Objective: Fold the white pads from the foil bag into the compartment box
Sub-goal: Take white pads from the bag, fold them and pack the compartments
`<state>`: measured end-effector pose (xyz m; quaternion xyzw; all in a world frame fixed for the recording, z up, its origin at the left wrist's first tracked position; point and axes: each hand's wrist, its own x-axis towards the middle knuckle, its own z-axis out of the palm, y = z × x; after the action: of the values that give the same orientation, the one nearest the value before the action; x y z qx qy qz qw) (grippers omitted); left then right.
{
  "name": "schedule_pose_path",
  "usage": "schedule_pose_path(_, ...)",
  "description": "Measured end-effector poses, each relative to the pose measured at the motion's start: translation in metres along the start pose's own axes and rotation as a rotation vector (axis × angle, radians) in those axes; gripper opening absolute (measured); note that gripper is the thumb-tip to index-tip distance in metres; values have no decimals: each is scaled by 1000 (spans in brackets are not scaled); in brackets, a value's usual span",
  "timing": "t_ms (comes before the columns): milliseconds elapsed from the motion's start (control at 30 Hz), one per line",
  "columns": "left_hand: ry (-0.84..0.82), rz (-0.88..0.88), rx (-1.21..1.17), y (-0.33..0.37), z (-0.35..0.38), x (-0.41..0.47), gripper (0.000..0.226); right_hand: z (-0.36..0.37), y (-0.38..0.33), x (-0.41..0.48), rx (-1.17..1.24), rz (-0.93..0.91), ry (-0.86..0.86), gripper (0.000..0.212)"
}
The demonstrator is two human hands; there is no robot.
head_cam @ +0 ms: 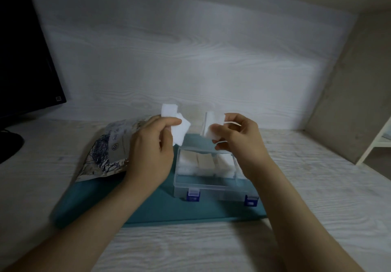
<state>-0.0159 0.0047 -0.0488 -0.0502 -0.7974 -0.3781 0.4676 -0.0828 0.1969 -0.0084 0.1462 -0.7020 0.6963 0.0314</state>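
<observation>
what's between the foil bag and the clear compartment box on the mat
In the head view, the left hand hangs in front of that gap, holding white pads. Below it, only teal mat shows between the foil bag and compartment box.

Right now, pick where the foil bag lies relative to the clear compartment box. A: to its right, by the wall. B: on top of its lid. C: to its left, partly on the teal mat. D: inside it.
C: the foil bag lies left of the compartment box, its lower edge overlapping the teal mat.
</observation>
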Motion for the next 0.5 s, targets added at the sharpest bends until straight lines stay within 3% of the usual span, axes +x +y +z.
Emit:
schedule_pose_path(100, -65, 66, -10, 4, 7, -8, 25, -24, 6, -1, -162, -53, -11, 35)
schedule_pose_path(267, -233, 93, -31, 0, 20, -20, 42, -44, 21, 5, -411, -153, -1, 9)
schedule_pose_path(500, -272, 10, -65, -1, 22, -21, 47, -31, 29, 3, -522, -182, -121, 14)
